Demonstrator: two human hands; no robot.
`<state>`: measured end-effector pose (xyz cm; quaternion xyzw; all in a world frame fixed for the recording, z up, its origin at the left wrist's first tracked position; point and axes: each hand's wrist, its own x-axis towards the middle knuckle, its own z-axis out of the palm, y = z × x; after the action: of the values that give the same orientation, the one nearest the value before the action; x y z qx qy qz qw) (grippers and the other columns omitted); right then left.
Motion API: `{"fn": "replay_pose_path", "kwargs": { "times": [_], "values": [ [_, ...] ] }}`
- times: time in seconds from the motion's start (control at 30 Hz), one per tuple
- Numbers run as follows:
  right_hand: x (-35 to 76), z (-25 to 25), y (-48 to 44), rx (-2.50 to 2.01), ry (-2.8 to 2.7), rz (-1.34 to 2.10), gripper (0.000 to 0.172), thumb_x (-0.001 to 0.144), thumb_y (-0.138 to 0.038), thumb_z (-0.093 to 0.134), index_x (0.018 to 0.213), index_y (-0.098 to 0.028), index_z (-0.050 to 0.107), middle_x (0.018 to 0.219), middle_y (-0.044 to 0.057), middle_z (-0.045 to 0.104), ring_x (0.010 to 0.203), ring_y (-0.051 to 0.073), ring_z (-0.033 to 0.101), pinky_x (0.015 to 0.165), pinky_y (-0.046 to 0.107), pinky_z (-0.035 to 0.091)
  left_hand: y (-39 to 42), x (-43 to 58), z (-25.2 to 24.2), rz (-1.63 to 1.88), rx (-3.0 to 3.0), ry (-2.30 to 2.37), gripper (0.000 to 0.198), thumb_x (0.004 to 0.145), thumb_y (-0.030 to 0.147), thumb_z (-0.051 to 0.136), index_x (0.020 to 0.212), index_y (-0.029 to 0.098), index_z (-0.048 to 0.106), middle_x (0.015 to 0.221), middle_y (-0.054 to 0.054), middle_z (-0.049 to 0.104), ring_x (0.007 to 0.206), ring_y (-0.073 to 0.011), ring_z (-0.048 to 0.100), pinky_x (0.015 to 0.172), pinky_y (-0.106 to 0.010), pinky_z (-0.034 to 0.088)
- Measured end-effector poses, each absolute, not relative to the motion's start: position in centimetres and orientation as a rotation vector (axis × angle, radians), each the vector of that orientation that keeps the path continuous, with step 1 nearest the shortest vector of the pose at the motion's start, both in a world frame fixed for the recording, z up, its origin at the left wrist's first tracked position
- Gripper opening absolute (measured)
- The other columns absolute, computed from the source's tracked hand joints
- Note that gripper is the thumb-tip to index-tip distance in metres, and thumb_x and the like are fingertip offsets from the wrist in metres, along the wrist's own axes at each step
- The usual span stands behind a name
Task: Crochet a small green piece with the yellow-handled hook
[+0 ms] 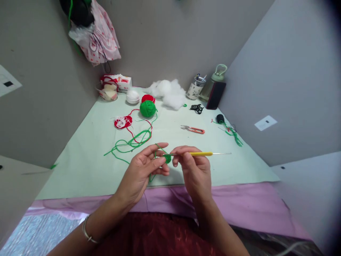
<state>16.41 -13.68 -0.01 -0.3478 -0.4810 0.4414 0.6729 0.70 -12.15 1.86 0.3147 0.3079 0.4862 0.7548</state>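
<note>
1. A yellow-handled crochet hook [198, 154] lies almost level, its long axis running left to right. Its thin bare metal end points right, away from the left hand [141, 170]. Its other end meets a small green crochet piece [167, 158].
2. Hook and piece are held in the air above the pale green table [85, 167], well in front of the green yarn ball [147, 108] and nearer the person. A loose tangle of green yarn [130, 143] lies on the table between the ball and the hands.
3. Behind the ball and to its right, a printed cup [195, 90] stands upright holding pens or tools too small to tell apart. A capped bottle [213, 85] stands just beside it. Behind the ball and to its left, a clear tub [108, 93] holds something pale, not clearly seen.
4. The left hand is turned palm-up with its fingers pointing right, and the top finger is held out straight over the piece. A thin bracelet [86, 231] circles that wrist. The right hand [193, 170] shows its back to the camera, fingers curled leftward.
5. The left thumb and fingers are pinched closed on the green crochet piece. The right fingertips are closed narrowly around the hook's yellow handle, near its left end.
6. Orange-handled snips [193, 129] lie to the right of the ball and a little nearer the person.
</note>
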Motion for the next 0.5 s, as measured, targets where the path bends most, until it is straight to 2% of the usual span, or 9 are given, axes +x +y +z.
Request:
{"fn": "replay_pose_path", "kwargs": {
  "times": [0.2,0.4,0.5],
  "values": [
    [16.6,0.4,-13.9,-0.76,-1.121,0.969,0.02,0.107,-0.03,0.061,0.1,-0.025,0.079,0.095,0.002,0.078,0.073,0.012,0.07,0.068,0.028,0.058,-12.2,0.4,2.0,1.073,0.711,0.701,0.031,0.081,0.023,0.089,0.11,0.02,0.083,0.091,0.001,0.067,0.066,-0.0082,0.068,0.063,-0.02,0.058],
    [16.7,0.6,-15.0,-0.854,-1.458,0.562,0.024,0.109,-0.016,0.054,0.113,-0.026,0.076,0.097,0.002,0.076,0.085,0.015,0.071,0.078,0.033,0.058,-12.2,0.3,1.5,1.126,0.814,0.751,0.029,0.084,0.023,0.086,0.113,0.023,0.083,0.085,0.003,0.064,0.067,-0.0076,0.066,0.066,-0.02,0.056],
    [16.6,0.6,-15.1,-0.814,-1.525,0.468,0.026,0.108,-0.012,0.053,0.117,-0.026,0.074,0.1,0.003,0.077,0.09,0.016,0.071,0.08,0.034,0.058,-12.2,0.3,1.3,1.162,0.87,0.761,0.026,0.086,0.022,0.085,0.112,0.024,0.083,0.084,0.004,0.064,0.066,-0.0067,0.063,0.066,-0.019,0.054]
  ]
}}
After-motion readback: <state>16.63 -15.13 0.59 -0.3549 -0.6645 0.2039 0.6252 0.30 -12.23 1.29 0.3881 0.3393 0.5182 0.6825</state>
